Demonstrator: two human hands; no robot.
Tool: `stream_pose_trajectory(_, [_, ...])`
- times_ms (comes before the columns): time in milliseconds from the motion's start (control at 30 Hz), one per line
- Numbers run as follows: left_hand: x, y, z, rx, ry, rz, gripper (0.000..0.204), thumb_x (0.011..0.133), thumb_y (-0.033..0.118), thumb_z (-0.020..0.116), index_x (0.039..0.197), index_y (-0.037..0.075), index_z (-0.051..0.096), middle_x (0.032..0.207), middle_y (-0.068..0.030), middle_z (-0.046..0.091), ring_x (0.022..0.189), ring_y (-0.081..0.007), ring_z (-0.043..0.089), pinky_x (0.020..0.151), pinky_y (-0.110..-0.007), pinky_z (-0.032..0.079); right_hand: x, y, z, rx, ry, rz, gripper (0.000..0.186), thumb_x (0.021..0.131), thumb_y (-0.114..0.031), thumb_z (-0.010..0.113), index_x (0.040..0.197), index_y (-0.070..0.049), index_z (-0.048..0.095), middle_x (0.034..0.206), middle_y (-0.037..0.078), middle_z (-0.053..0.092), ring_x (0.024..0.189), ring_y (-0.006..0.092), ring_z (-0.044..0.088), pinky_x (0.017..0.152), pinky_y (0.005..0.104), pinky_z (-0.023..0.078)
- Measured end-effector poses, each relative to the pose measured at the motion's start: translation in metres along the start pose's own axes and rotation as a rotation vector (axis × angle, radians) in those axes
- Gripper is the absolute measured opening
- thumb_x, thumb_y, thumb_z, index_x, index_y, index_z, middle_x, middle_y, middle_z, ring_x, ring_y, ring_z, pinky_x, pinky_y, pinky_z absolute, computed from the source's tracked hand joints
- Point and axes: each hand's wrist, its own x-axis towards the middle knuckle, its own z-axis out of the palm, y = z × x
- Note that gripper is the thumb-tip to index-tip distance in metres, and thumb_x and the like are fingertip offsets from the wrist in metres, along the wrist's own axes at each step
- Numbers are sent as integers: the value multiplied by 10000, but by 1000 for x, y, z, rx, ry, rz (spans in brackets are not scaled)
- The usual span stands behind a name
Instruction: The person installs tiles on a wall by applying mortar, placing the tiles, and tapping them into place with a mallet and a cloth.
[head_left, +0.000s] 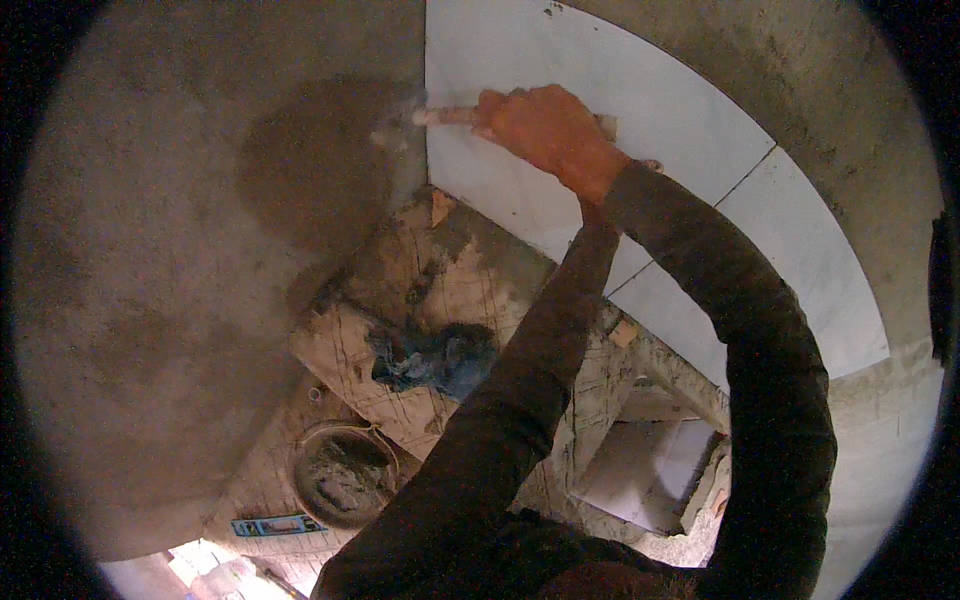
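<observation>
My right hand (545, 130) is closed on a pale, stick-like tool (445, 115) over the white curved tiles (700, 130), near their straight left edge by the grey plastered wall (150, 300). The tool's left end is blurred. My left arm (525, 395) reaches up beneath my right wrist, and its hand is mostly hidden behind my right hand, so its grip does not show. A narrow seam runs between the tile pieces to the right of my hands.
Below the tiles is a rough, stained step (340, 330) with a crumpled blue cloth or bag (430, 360). A bucket of grey mix (345, 470) and a blue spirit level (275, 525) lie lower left. A stack of slabs (640, 460) sits below right.
</observation>
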Motion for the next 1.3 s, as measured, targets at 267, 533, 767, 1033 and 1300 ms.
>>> stream_pose_trajectory(267, [-17, 30, 23, 216, 63, -65, 445, 976, 475, 648, 1193, 90, 700, 1067, -36, 734, 963, -159, 631, 921, -355, 510, -10, -18, 20, 101, -81, 111, 257, 948, -231, 604, 1160, -112, 685, 883, 127, 724, 841, 332, 745, 640, 492, 597])
stream_pose_trajectory(533, [-18, 41, 49, 439, 74, -300, 559, 948, 557, 648, 1244, 83, 662, 1073, -56, 727, 985, -196, 636, 946, -390, 506, -37, 2, 39, 89, -41, 123, 286, 930, -345, 649, 1012, -74, 689, 821, 103, 703, 788, 344, 728, 599, 482, 569])
stream_pose_trajectory(767, [-9, 35, 26, 588, 210, 110, 579, 936, 487, 703, 1315, 68, 580, 1233, -74, 593, 1116, -232, 534, 1005, -426, 461, -55, 22, -13, 113, 79, 77, 256, 977, -319, 599, 1165, -149, 634, 907, 90, 700, 865, 301, 732, 692, 462, 597])
stream_pose_trajectory(1033, [-14, 59, 40, 773, 440, 201, 922, 866, 564, 740, 1519, 61, 326, 1546, -172, 282, 1414, -362, 265, 1145, -537, 327, -189, 74, -104, -208, 155, 203, 290, 962, -385, 583, 1066, -115, 601, 835, 140, 703, 674, 352, 725, 574, 469, 595])
stream_pose_trajectory(1300, [-19, 100, 57, 1530, 630, 164, 1287, 736, 625, 822, 1628, 43, 101, 1685, -268, -79, 1540, -511, -51, 1211, -656, 172, -239, 40, -124, -333, 175, 58, 261, 964, -341, 585, 1080, -107, 574, 788, 75, 655, 620, 307, 701, 509, 418, 565])
